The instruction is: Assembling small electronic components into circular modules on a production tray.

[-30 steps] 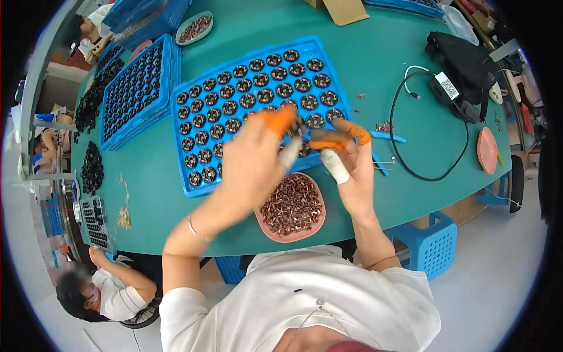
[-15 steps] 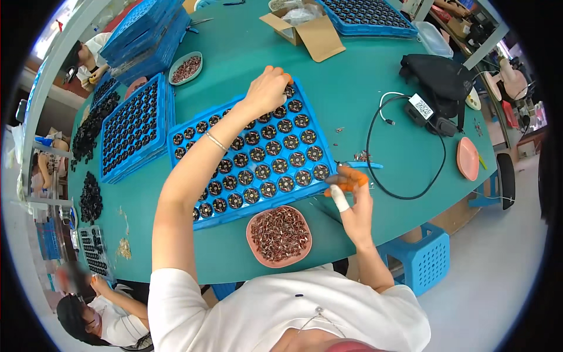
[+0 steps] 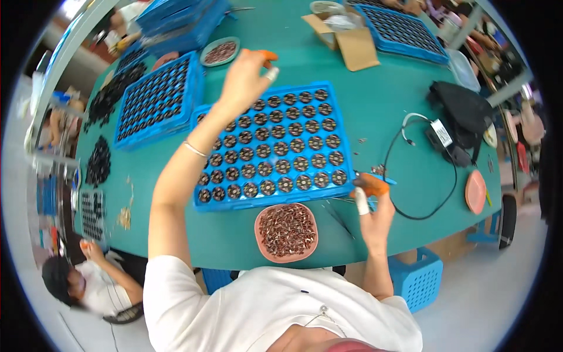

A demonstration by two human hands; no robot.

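"If looking for the blue tray point(image 3: 293, 198), where to turn?"

"Straight ahead of the chest, flat on the green table point(image 3: 387, 94). Laid with its long axis from left to right, slanting slightly away at the right end. Filled with rows of round black parts point(image 3: 298, 146), partly hidden under the left forearm point(image 3: 182, 170)."

"And which hand nearer?"

"Right hand point(image 3: 375, 212), at the near right corner. Bent fingers in orange covers, beside a white-wrapped thumb. Touching the rim or just beside it: cannot tell. Pinching something or not: cannot tell either."

"Left hand point(image 3: 243, 76)?"

"Out past the far edge, toward the left end, so with the tray back toward the body from there. Thumb and orange-tipped finger apart, nothing visible between."

"And around the tray?"

"Just off the near edge, a pink bowl point(image 3: 285, 259) of small reddish pieces point(image 3: 286, 230). Right of that, a thin dark tool point(image 3: 340, 220), lying aslant. Farther right, a black bag point(image 3: 463, 111)."
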